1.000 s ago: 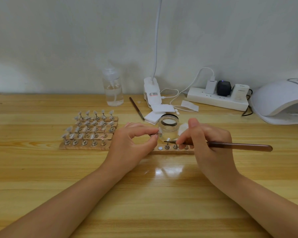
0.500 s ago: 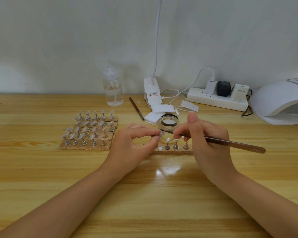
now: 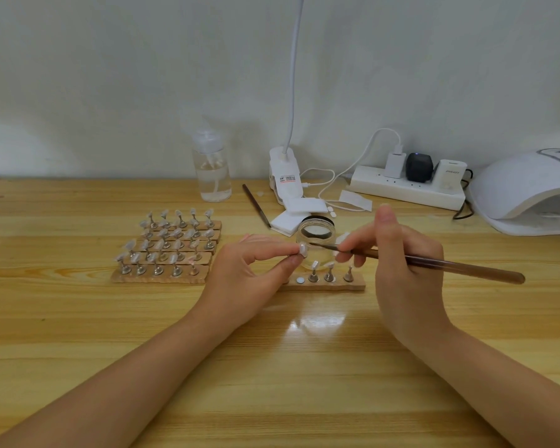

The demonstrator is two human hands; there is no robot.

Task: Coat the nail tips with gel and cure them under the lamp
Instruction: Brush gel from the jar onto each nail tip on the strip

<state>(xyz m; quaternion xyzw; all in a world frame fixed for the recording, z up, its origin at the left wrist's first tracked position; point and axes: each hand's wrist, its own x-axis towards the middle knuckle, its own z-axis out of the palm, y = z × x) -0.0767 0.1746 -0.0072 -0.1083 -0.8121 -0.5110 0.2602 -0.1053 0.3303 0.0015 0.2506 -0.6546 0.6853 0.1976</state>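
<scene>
My left hand (image 3: 249, 273) pinches a small nail tip on its stand (image 3: 302, 250) between thumb and forefinger, held up in front of the open glass gel jar (image 3: 316, 236). My right hand (image 3: 401, 270) grips a brown brush (image 3: 440, 261) like a pen, with its fine tip touching the held nail tip. Below them a wooden strip holder (image 3: 356, 284) carries three more nail tips on metal stands and one bare magnet. At the far right stands the white curing lamp (image 3: 527, 192).
Several wooden strips full of nail tips on stands (image 3: 168, 247) lie to the left. Behind are a clear pump bottle (image 3: 212, 169), a second brush (image 3: 256, 205), white pads (image 3: 291, 218), a clip lamp base (image 3: 285, 176) and a power strip (image 3: 404, 185) with cables.
My right hand lifted the brush from low over the strip holder up to the nail tip in my left hand. The left hand has hardly moved.
</scene>
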